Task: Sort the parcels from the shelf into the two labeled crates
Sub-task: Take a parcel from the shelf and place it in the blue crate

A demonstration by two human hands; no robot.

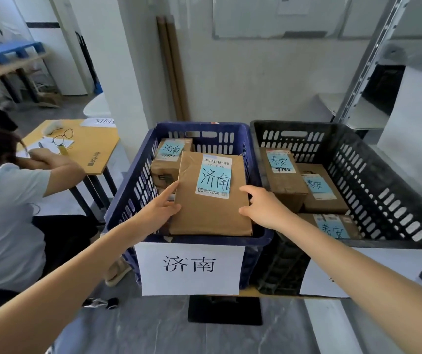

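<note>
Left hand (162, 209): fingers (171, 190) straight and slightly spread along the left edge of the flat brown parcel (209, 213); thumb lies on its top near the corner.
Right hand (264, 209): forefinger stretched out, thumb touching the parcel's right edge; the other fingers are hidden, so their state cannot be told.
Flat brown parcel: between the two hands, inside the blue crate (128, 198), lying tilted on the boxes beneath; blue label handwritten 济南.
Smaller parcel (169, 162): beyond the left fingers, in the same crate, also marked 济南.
Crate sign (190, 268): below both wrists, printed 济南.
Black crate (363, 162): right of the right fingers, holding three parcels labelled 泰安.
Seated person (5, 205): far left of the left fingers, at a wooden counter (94, 146).
</note>
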